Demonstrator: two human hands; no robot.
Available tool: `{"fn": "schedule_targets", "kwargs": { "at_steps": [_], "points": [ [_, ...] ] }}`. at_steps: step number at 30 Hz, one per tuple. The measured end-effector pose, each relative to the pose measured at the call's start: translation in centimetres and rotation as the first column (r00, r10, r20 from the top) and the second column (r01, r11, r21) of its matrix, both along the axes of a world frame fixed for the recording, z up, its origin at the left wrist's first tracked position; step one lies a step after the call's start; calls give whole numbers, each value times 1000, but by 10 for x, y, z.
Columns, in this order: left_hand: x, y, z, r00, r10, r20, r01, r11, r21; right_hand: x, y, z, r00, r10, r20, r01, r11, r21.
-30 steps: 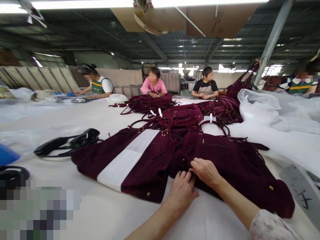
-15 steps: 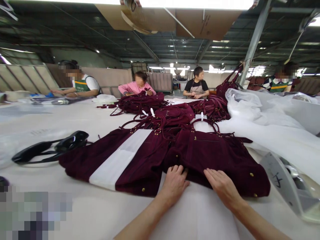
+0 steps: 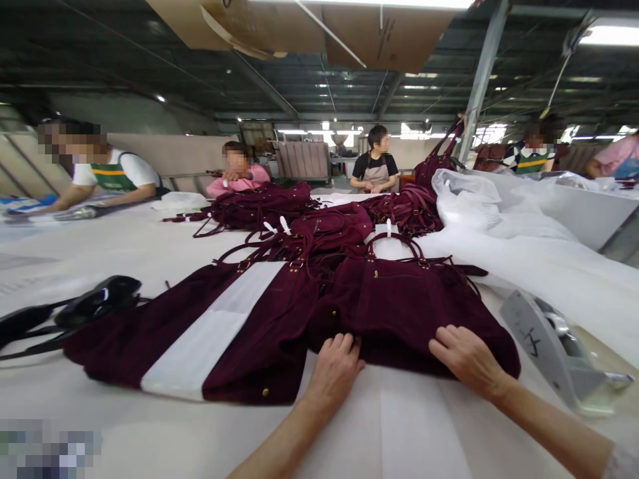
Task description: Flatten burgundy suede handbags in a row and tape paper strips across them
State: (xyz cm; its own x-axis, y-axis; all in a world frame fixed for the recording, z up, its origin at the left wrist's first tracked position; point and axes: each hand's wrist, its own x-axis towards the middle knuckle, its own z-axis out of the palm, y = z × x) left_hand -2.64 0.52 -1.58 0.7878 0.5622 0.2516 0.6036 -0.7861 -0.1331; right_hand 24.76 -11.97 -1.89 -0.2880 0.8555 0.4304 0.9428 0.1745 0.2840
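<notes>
A dark maroon handbag (image 3: 404, 299) lies on the table in front of me, its bottom edge towards me and its looped handles pointing away. My left hand (image 3: 335, 367) is closed on the lower edge at its left corner, the fingers curled over the fabric. Farther right along the same side, my right hand (image 3: 464, 356) has bent fingers closed on the fabric. Beside it on the left lies a second maroon handbag (image 3: 254, 346) with a white paper band (image 3: 214, 326) across it. A white sheet (image 3: 414, 419) extends from under the right bag towards me.
More maroon bags (image 3: 264, 203) are heaped farther back. A black shiny object (image 3: 100, 303) lies at left. A grey angled holder (image 3: 544, 352) with a handwritten mark stands at right, near white wrapping material (image 3: 539, 246). Several people, including one in an apron (image 3: 374, 169), are across the table.
My right hand has moved right along the bag's lower side, and its fingers have gone from outstretched to bent. My left hand stays at the left corner. The view has shifted right.
</notes>
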Motion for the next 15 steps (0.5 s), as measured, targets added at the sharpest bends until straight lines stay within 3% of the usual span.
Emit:
{"fn": "schedule_targets", "kwargs": {
  "at_steps": [2,4,7,9,12,15],
  "points": [
    [-2,2,-1,999,-30,-22,31,999,33,2,-3,-14,998,53,-18,-52,996,68],
    [-5,3,0,990,-138,-32,141,986,88,7,-4,-24,995,82,-51,-76,993,95],
    [-3,4,5,942,-335,6,324,917,231,14,-5,-29,991,110,-78,-102,990,102],
    [3,5,9,931,-359,65,326,898,296,16,-6,-29,990,112,-86,-102,989,109],
    [15,11,12,935,-333,121,296,922,251,15,-11,-29,991,90,-104,-79,991,105],
    [15,18,7,918,-384,99,366,916,163,16,-23,-33,989,102,-111,-92,991,93]
  ]
}}
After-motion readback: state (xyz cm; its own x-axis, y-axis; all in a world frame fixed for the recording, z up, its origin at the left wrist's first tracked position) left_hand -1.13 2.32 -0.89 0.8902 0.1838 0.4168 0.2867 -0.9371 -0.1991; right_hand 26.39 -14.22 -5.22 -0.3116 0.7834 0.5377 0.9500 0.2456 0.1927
